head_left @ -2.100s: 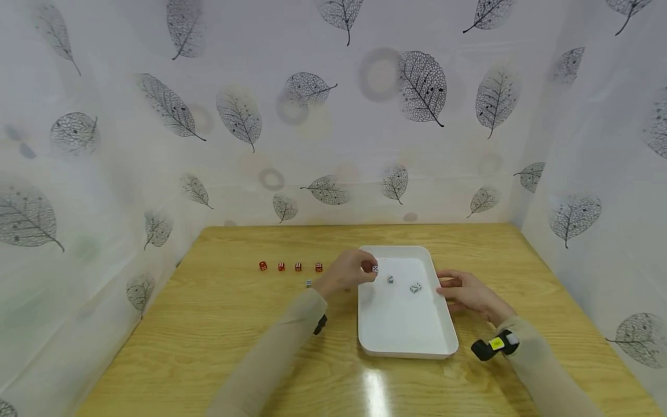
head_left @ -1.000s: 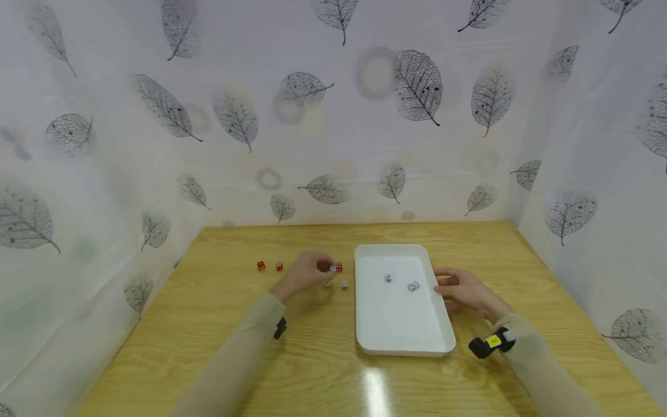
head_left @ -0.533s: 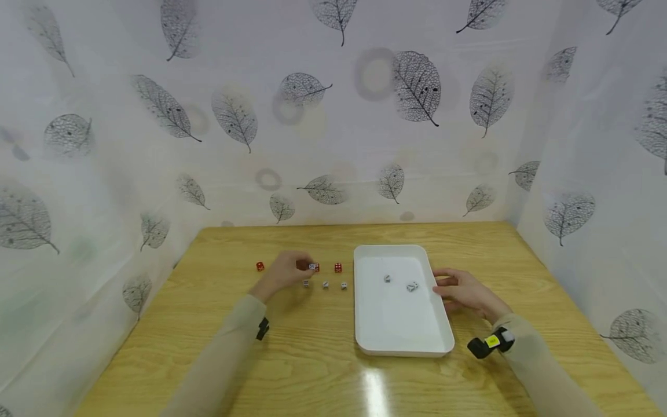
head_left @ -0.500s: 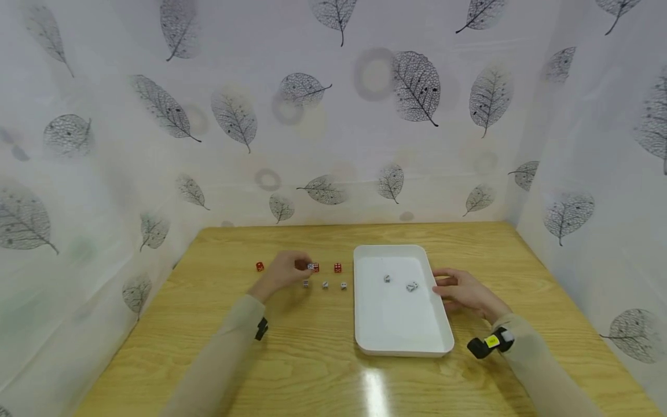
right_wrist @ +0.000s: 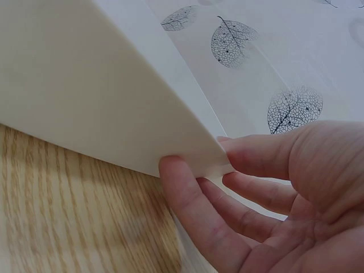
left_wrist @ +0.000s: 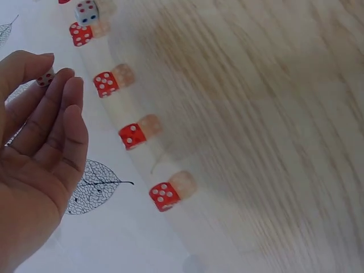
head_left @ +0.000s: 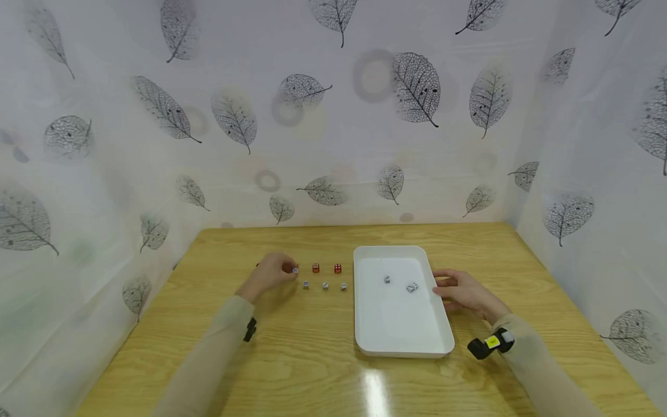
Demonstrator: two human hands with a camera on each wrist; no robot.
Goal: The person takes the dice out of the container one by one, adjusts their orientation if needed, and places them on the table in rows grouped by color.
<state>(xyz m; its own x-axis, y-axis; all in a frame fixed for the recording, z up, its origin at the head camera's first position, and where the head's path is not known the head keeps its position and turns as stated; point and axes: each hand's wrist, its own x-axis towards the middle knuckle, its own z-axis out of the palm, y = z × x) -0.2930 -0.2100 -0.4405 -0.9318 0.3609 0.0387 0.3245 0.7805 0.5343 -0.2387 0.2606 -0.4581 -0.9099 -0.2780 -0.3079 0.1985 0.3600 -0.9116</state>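
One white die [left_wrist: 45, 78] showing red pips is pinched by left fingers [left_wrist: 25, 65].

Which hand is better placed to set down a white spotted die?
Probably the left hand: it pinches a white die near the red cubic dice, while the right hand holds the white rectangular tray.

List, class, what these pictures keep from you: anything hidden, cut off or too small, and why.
- Head view: far-left red die, mostly hidden by the left hand.
- Head view: white dice inside the tray, too small to read their spots.
- Left wrist view: topmost red die, cut off by the top edge.
- Left wrist view: pinched white die, partly covered by fingers.
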